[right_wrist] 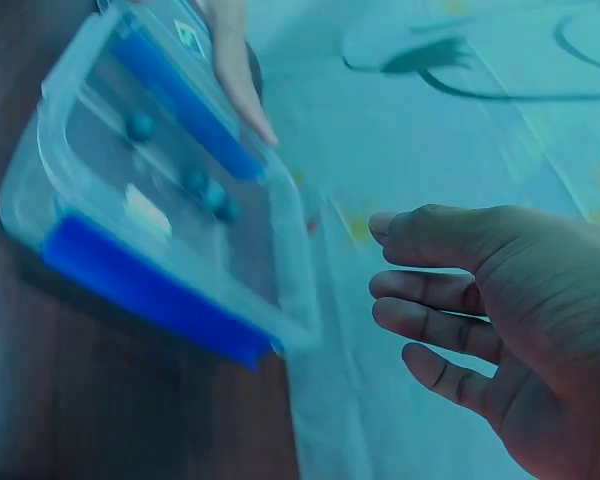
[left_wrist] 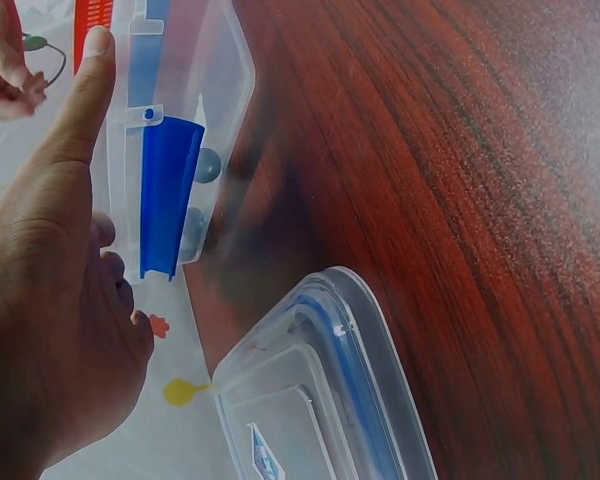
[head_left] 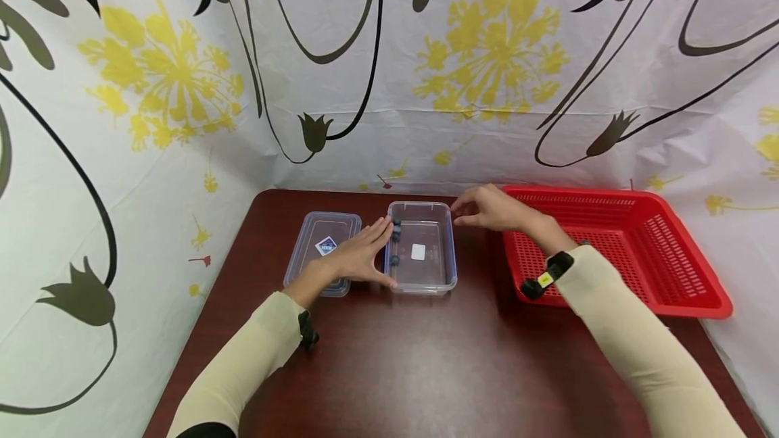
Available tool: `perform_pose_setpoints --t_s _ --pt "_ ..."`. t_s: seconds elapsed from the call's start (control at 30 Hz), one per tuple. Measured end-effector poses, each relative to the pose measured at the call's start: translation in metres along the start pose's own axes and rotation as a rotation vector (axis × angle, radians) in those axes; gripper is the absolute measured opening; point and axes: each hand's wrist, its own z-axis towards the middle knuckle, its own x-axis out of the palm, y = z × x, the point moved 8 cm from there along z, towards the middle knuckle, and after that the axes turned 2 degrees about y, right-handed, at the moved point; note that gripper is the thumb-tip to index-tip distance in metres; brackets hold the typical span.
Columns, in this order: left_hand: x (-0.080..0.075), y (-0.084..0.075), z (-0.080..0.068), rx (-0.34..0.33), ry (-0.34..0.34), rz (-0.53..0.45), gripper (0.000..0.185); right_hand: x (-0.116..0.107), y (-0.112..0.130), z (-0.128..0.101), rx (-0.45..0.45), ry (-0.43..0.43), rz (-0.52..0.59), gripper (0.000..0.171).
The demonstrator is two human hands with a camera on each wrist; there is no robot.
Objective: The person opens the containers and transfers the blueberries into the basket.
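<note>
A clear plastic box (head_left: 449,249) with blue side clips stands on the dark wooden table, holding a few small blue balls (head_left: 395,260) and a white label. Its clear lid (head_left: 319,232) lies flat just to the left. My left hand (head_left: 359,255) lies over the lid's right edge, with straight fingers against the box's left wall. In the left wrist view the thumb (left_wrist: 80,90) points along the box's blue clip (left_wrist: 165,195), and the balls (left_wrist: 207,165) show behind it. My right hand (head_left: 487,209) hovers by the box's far right corner, fingers relaxed and empty. The right wrist view shows the right hand (right_wrist: 460,310) apart from the box (right_wrist: 160,200).
A red perforated basket (head_left: 663,235) stands at the table's right, close to my right forearm. A floral cloth backdrop (head_left: 389,86) walls in the back and both sides. Bare tabletop (head_left: 414,370) stretches in front of the box.
</note>
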Motion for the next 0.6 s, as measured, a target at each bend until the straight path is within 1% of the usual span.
perform_pose_setpoints --t_s 0.13,0.27,0.47,0.6 --pt "0.001 0.001 0.0 -0.004 -0.002 0.014 0.132 0.03 0.009 0.021 -0.035 0.044 0.035 0.019" --pt "0.001 0.003 0.0 -0.012 -0.011 0.007 0.133 0.061 0.014 0.037 -0.037 0.088 0.075 0.021" --pt "0.001 0.004 0.0 -0.014 -0.012 0.002 0.133 0.103 0.02 0.05 -0.017 0.152 0.12 0.023" --pt "0.002 0.003 0.001 -0.012 -0.009 0.009 0.132 0.122 0.022 0.056 0.005 0.178 0.139 0.021"
